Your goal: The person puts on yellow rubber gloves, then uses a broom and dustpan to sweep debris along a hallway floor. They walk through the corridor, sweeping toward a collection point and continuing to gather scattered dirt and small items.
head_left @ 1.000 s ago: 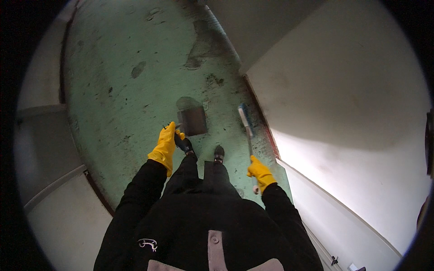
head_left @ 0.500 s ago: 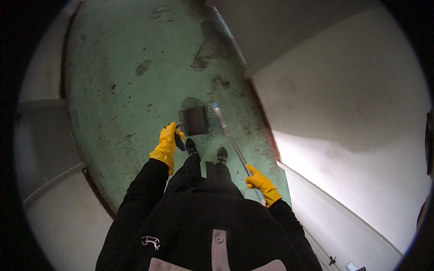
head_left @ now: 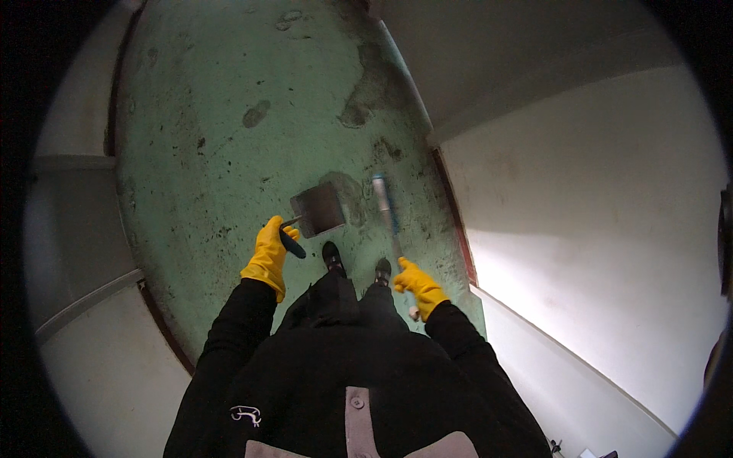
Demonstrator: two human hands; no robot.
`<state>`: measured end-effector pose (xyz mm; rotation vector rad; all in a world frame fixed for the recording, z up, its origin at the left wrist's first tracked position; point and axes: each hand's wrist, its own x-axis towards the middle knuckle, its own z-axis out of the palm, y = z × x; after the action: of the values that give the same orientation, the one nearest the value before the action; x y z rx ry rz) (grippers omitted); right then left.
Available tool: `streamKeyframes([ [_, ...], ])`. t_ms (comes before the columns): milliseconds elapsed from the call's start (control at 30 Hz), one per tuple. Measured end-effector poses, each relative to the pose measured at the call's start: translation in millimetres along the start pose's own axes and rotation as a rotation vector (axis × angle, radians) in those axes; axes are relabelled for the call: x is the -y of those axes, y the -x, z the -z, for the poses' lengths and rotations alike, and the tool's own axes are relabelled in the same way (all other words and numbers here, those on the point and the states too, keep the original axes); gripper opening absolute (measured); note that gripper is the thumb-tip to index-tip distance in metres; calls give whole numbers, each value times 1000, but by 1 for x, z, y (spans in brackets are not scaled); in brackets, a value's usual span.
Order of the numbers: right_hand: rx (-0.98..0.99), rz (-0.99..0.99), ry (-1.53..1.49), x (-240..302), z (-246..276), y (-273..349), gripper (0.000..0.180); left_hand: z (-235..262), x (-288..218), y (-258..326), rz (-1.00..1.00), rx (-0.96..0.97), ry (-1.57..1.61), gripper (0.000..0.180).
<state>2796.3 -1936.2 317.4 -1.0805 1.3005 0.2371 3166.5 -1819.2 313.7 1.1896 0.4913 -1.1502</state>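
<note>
Two grips: my left hand (head_left: pixel 267 250) clasps the dustpan (head_left: pixel 319 212), my right hand (head_left: pixel 418 285) the brush (head_left: pixel 382 197); careless swings could clash them.

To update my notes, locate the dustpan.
In the head view, the dustpan is left of centre, in the left hand, with the brush to its right.

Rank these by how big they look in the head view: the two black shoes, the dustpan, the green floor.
1. Green floor
2. Dustpan
3. Left black shoe and right black shoe: they look about alike, so I leave these two unranked.
</note>
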Motion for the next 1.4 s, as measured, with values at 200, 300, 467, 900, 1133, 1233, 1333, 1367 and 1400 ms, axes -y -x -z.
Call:
streamKeyframes([
  [200,272,18,130,61,-50,13,69,-3,-12,9,-26,-66,-27,42],
  [300,412,58,-73,57,-26,38,65,18,-21,13,53,-86,13,42],
  [467,59,-72,-188,-10,18,88,70,66,-36,30,56,-151,88,39],
  [900,-61,256,-124,49,60,-58,15,-23,-215,20,-132,-209,377,38],
  [1133,205,112,-304,285,47,-106,16,-37,-276,21,-50,-86,301,36],
  [1233,156,-43,-112,410,34,-166,17,-60,-319,-9,-83,-172,303,29],
  [1333,198,34,-86,483,35,-196,17,-80,-355,-38,-123,-242,242,30],
  [1367,168,-6,-133,497,36,-200,16,-85,-366,-48,-91,-244,306,30],
  [1400,158,131,-117,506,38,-201,15,-89,-377,-58,-49,-230,372,30],
])
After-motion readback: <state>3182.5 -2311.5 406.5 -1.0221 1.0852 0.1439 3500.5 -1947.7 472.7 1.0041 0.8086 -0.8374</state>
